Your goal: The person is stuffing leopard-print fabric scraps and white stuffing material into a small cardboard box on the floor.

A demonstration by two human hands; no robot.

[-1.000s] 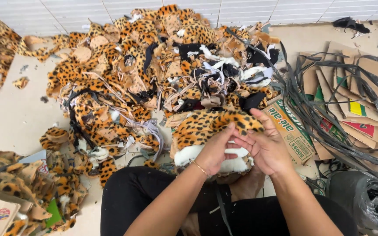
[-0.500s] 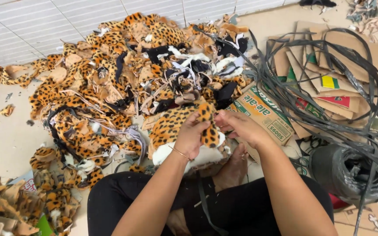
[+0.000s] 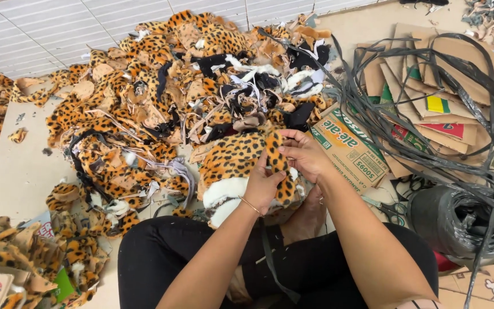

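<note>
The left hand [image 3: 263, 186] has its grip closed on a narrow leopard strip [image 3: 278, 166], thumb and fingers pinching it near its lower end. The right hand [image 3: 304, 153] holds the same strip higher up, fingers curled round its top, so both hands are on one piece and just beside each other. The strip runs nearly upright in view, from the right hand down toward the left, its long axis leaning slightly toward the person's lap. It lies on top of a leopard bundle [image 3: 232, 160] with white fleece [image 3: 224, 191] showing at the near edge; whether strip and bundle are joined cannot be told. The bundle sits on the floor in front of the crossed legs, to the left of both hands, so the left hand is the nearer one to it. Beyond it spreads a large scrap heap [image 3: 161, 97] of spotted, black and white offcuts. To the right lie a flat carton [image 3: 353, 151], cardboard sheets [image 3: 458, 91], tangled black straps [image 3: 430, 143] and a black bag [image 3: 453, 220].
</note>
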